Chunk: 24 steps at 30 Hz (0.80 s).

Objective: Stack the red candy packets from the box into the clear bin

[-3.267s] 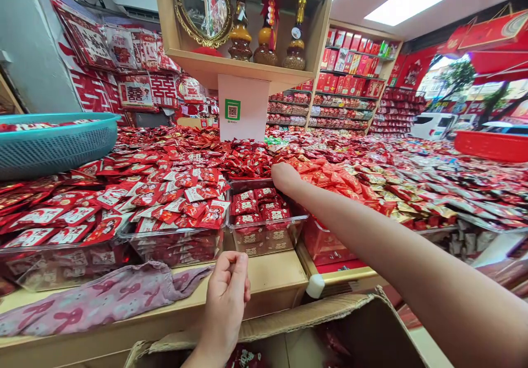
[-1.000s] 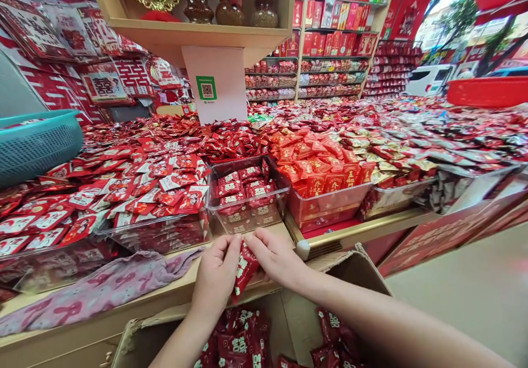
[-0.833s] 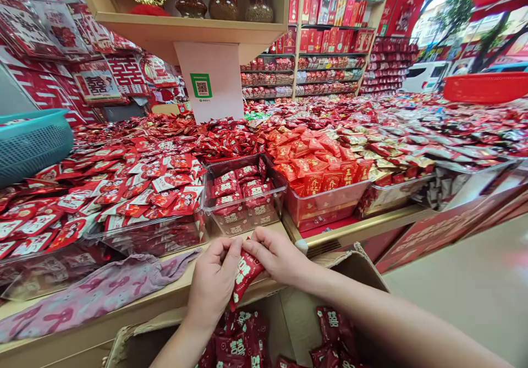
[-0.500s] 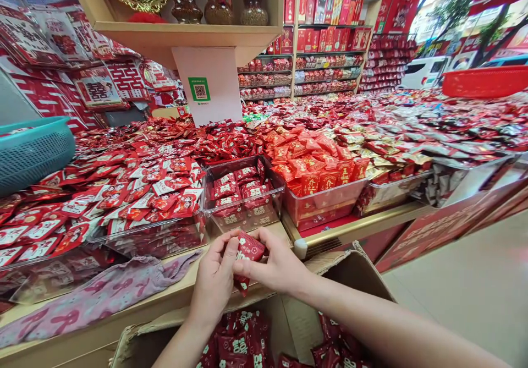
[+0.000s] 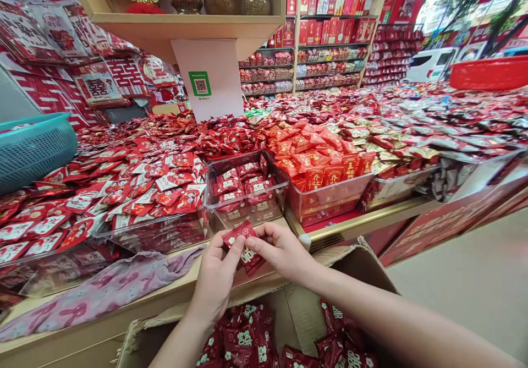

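Between my two hands is a dark red candy packet point(image 5: 249, 261) with white lettering and flower prints. My left hand point(image 5: 220, 269) pinches it from the left, thumb on its face. My right hand point(image 5: 284, 252) grips it from the right, thumb near the top. More packets may be stacked behind it, but I cannot tell. Below my forearms an open cardboard box point(image 5: 297, 313) holds many matching packets point(image 5: 243, 338). Just beyond my hands a clear plastic bin point(image 5: 270, 197) contains several of the same packets in rows.
Left of that bin lie heaps of red and white packets point(image 5: 165, 181). On the right, a bin of orange-red packets point(image 5: 325, 178) stands by a gold counter edge point(image 5: 363, 222). A pink cloth point(image 5: 103, 285) lies along the front ledge. A teal basket point(image 5: 37, 148) sits far left.
The packet has turned in my hands so its front and lettering face me more. Both thumbs now lie on its front. The view has shifted slightly.
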Each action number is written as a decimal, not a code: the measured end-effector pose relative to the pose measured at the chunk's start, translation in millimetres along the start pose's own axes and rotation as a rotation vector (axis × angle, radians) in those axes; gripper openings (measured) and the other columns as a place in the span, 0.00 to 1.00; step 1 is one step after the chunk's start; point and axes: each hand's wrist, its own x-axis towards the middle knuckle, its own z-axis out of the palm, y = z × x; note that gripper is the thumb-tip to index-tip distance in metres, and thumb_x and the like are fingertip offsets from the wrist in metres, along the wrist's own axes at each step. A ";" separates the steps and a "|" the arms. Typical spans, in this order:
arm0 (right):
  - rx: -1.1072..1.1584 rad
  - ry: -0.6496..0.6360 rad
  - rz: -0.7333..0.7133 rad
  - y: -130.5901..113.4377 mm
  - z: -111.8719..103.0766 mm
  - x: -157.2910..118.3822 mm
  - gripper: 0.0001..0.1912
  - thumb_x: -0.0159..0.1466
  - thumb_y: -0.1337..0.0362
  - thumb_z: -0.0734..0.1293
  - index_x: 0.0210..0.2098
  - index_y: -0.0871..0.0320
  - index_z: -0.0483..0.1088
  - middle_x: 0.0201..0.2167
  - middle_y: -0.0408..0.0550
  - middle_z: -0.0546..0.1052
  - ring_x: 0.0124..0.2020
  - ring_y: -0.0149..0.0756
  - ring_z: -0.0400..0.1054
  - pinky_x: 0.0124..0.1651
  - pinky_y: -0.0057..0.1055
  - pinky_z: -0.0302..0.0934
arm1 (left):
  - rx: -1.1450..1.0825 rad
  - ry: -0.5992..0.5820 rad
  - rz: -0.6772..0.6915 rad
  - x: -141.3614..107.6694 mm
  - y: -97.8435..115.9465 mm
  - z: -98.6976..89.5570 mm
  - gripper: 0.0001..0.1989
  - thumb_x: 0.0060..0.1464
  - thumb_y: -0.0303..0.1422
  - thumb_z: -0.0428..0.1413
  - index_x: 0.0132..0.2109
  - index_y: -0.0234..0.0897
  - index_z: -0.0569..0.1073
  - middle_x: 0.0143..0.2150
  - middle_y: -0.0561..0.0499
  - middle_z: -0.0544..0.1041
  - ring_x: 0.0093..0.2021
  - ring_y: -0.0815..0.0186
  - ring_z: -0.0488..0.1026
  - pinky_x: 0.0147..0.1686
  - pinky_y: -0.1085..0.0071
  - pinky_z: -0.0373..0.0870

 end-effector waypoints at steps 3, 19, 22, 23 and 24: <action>-0.038 0.048 -0.049 -3.6 -1.6 1.7 0.15 0.56 0.55 0.61 0.24 0.62 0.63 0.20 0.41 0.65 0.23 0.25 0.57 0.28 0.25 0.54 | -0.077 0.010 -0.045 -1.1 2.2 2.1 0.07 0.46 0.32 0.57 0.34 0.36 0.67 0.30 0.54 0.74 0.31 0.69 0.71 0.32 0.72 0.68; 0.204 -0.050 0.136 -2.6 -5.6 -7.7 0.16 0.48 0.55 0.68 0.25 0.61 0.64 0.19 0.41 0.68 0.19 0.25 0.60 0.22 0.24 0.56 | 0.182 0.026 0.035 0.8 -4.2 -5.6 0.09 0.46 0.35 0.56 0.34 0.36 0.75 0.28 0.54 0.77 0.30 0.68 0.69 0.33 0.74 0.65; 0.237 0.019 0.142 -4.8 -3.2 -6.6 0.15 0.48 0.56 0.68 0.22 0.62 0.65 0.18 0.41 0.69 0.19 0.24 0.60 0.23 0.23 0.56 | 0.110 0.080 0.012 2.1 -6.9 -6.1 0.11 0.48 0.37 0.54 0.34 0.35 0.75 0.25 0.54 0.76 0.26 0.69 0.69 0.29 0.74 0.65; 0.231 0.032 0.139 -5.1 -2.5 -6.2 0.14 0.49 0.56 0.68 0.21 0.63 0.66 0.17 0.41 0.69 0.19 0.24 0.60 0.23 0.23 0.56 | 0.091 0.100 0.004 2.6 -7.5 -6.3 0.11 0.48 0.38 0.54 0.34 0.35 0.76 0.24 0.54 0.76 0.25 0.69 0.68 0.27 0.74 0.65; 0.229 0.038 0.139 -5.3 -2.0 -5.8 0.14 0.49 0.56 0.67 0.22 0.63 0.67 0.17 0.41 0.69 0.19 0.24 0.60 0.23 0.23 0.56 | 0.075 0.120 -0.001 3.1 -7.8 -6.5 0.12 0.48 0.38 0.54 0.35 0.35 0.76 0.24 0.53 0.76 0.24 0.69 0.68 0.26 0.74 0.65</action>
